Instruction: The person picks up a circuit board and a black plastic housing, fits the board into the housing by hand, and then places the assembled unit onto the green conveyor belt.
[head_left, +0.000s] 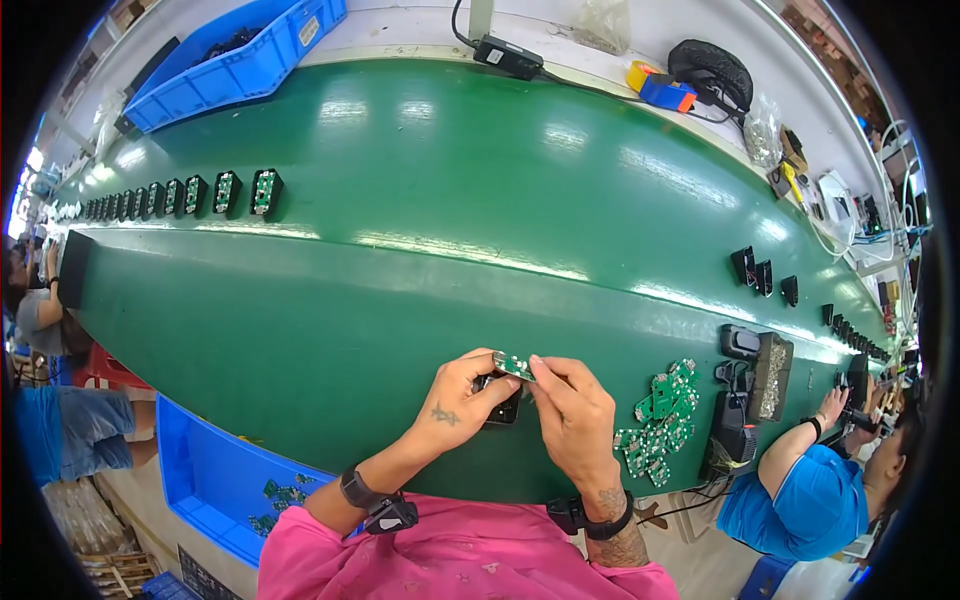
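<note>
1. At the left of the green counter (350,160), black casings (267,192) stand in a row, the nearer ones with boards inside
2. The left hand (458,398) pinches one end of a small circuit board (514,367) between thumb and fingers
3. That board is tilted over a dark housing (507,411), partly hidden by the hands; whether they touch I cannot tell; the step in hand looks like positioning it
4. The right hand (575,410) pinches the other end with thumb and forefinger; the next move seems to call for a steady, light edge grip and careful alignment
5. Farther right lie loose boards (672,405), heaped within reach
</note>
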